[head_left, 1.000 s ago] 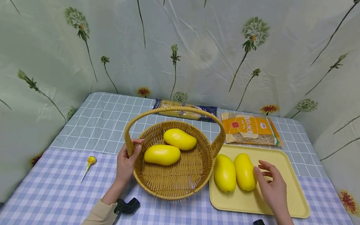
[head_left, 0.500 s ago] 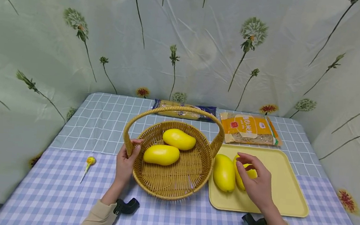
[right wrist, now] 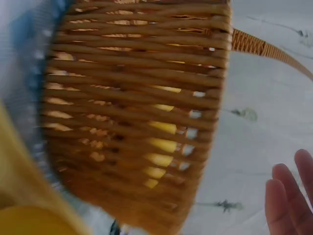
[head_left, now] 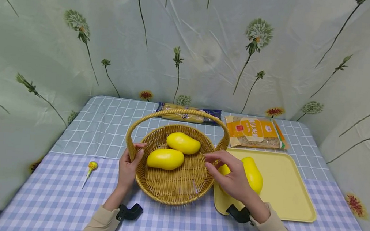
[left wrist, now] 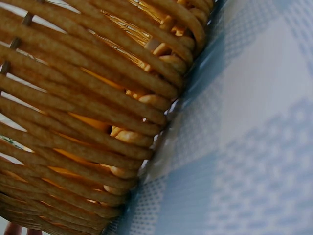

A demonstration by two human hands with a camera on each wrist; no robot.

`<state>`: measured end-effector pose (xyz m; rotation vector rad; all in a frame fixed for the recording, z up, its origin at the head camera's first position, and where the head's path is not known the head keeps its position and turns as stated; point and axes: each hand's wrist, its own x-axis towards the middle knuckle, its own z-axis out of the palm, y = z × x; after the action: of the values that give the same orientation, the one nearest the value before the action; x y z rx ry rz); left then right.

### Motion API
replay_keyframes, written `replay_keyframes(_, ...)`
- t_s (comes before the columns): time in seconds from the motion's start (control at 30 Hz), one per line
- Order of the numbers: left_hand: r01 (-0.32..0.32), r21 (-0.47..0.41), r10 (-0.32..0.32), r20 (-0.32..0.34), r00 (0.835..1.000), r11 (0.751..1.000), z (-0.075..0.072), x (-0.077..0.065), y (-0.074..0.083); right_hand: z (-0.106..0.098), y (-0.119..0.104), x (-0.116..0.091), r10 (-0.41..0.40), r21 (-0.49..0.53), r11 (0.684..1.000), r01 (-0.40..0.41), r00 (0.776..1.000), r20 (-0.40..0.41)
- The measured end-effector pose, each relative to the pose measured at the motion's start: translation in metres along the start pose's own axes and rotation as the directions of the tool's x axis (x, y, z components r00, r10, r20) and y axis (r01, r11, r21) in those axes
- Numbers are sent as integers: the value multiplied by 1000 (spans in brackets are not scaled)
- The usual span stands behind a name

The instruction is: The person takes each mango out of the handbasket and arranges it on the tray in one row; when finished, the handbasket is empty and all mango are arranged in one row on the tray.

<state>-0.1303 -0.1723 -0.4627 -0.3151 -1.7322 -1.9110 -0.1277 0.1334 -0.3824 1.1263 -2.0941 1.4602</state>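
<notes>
A wicker basket (head_left: 178, 188) with a tall arched handle stands mid-table and holds two yellow mangoes, a rear mango (head_left: 183, 143) and a front mango (head_left: 165, 159). My left hand (head_left: 129, 167) grips it at the left, where the handle meets the rim. Above the right rim hovers my right hand (head_left: 232, 174), fingers loosely bent with nothing between them. Beneath that hand a mango (head_left: 224, 170), mostly hidden, lies on the yellow tray (head_left: 287, 190); another mango (head_left: 253, 175) lies to its right. Wicker fills much of both wrist views.
Behind the basket lies a pasta packet (head_left: 188, 114). An orange noodle bag (head_left: 257, 132) lies behind the tray. A lollipop (head_left: 91, 170) rests on the checked cloth at the left. A floral curtain (head_left: 209, 59) hangs behind the table.
My right hand has moved left from beside the tray's right mango, across both tray mangoes, to the basket's right rim. My left hand and the mangoes have stayed in place.
</notes>
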Motion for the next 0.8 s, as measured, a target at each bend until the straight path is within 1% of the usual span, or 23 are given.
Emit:
replay_keyframes(0.13,5,-2,-5,-3,1000,1000,0,-1,0,9,-4,18,2,1,1000,-3,996,85)
replay_keyframes(0.3,-1,4,1,1,1000,1000,-1,-1,0,21,-4,41,18,-28,1000,-13,982,189)
replay_keyframes(0.37,-4,3,4,4,1000,1000,-1,0,0,25,-4,50,41,-58,998,-29,974,222)
replay_keyframes(0.43,-3,5,3,6,1000,1000,-1,0,0,29,-4,58,103,-108,991,-77,959,264)
replay_keyframes(0.53,1,1,-1,3,1000,1000,-1,0,-1,36,-4,69,220,-218,964,-152,918,331)
replay_keyframes(0.63,3,1,-3,2,1000,1000,-1,0,-1,43,0,78,335,-331,921,-205,851,405)
replay_keyframes(0.7,5,1,-5,1,1000,1000,0,0,0,49,4,83,384,-381,899,-215,806,451)
replay_keyframes(0.77,8,1,-8,-1,1000,1000,0,0,1,54,8,86,427,-415,881,-227,759,491)
replay_keyframes(0.8,9,2,-9,-2,1000,1000,0,0,1,56,10,87,443,-425,875,-232,739,509)
